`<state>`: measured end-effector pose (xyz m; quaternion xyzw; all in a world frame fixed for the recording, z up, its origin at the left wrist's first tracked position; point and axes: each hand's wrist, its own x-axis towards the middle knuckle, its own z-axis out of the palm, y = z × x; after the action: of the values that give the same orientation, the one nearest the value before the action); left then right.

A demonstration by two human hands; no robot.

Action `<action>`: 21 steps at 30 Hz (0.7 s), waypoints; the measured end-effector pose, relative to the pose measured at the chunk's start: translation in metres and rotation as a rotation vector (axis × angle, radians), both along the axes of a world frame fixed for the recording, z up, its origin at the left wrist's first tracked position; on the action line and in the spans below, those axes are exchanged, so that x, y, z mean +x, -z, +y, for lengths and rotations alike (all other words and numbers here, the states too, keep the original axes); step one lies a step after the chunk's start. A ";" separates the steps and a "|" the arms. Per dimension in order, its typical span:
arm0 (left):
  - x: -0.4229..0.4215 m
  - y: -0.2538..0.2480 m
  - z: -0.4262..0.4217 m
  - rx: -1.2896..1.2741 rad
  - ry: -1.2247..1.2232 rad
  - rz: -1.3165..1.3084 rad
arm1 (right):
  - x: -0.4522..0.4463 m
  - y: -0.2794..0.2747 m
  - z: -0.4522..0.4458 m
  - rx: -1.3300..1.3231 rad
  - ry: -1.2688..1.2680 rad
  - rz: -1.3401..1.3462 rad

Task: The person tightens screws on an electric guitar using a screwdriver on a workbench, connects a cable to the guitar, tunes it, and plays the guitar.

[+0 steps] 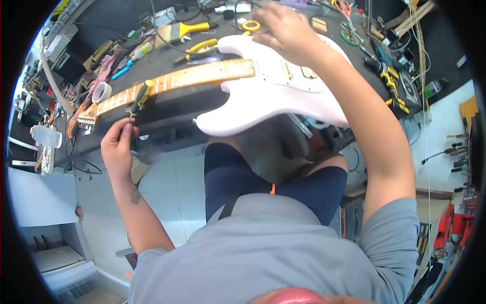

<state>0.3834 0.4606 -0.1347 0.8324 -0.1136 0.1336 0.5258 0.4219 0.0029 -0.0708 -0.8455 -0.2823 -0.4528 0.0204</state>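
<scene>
The guitar [253, 96] lies between the hands: beside its neck [192, 74], the left hand [119, 144] pinches a screwdriver [141, 98]; over its body [283, 104], the right hand [289, 33] is loosely spread, contact unclear.

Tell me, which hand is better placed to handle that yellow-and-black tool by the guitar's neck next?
Left, I'd judge: the left hand appears to pinch the near end of the yellow-and-black tool, beside the guitar neck. The right hand is farther off, over the guitar body's far side.
</scene>
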 end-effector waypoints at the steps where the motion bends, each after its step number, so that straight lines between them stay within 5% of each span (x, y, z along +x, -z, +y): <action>1: -0.001 -0.003 0.000 0.009 -0.014 0.003 | 0.003 -0.038 0.007 0.002 -0.043 -0.007; 5: -0.003 -0.010 0.007 -0.069 -0.067 0.027 | -0.046 -0.145 0.011 0.040 -0.123 -0.150; 7: 0.012 -0.024 0.010 0.132 -0.093 0.037 | -0.096 -0.162 -0.015 0.101 -0.251 -0.105; 12: 0.118 -0.043 0.019 0.627 -0.150 -0.333 | -0.140 -0.098 -0.011 0.336 -0.115 0.204; 17: 0.255 -0.040 0.017 1.073 0.009 0.109 | -0.155 -0.011 -0.057 0.566 0.259 0.489; 19: 0.261 -0.046 0.005 1.232 -0.010 0.000 | -0.167 0.001 -0.075 0.622 0.360 0.498; 21: 0.213 -0.060 -0.012 0.902 -0.127 -0.291 | -0.180 0.008 -0.090 0.693 0.480 0.493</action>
<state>0.5969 0.4483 -0.0746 0.9555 -0.1814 0.2180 0.0815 0.2423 -0.0872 -0.0791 -0.9121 0.1014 -0.2984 0.2620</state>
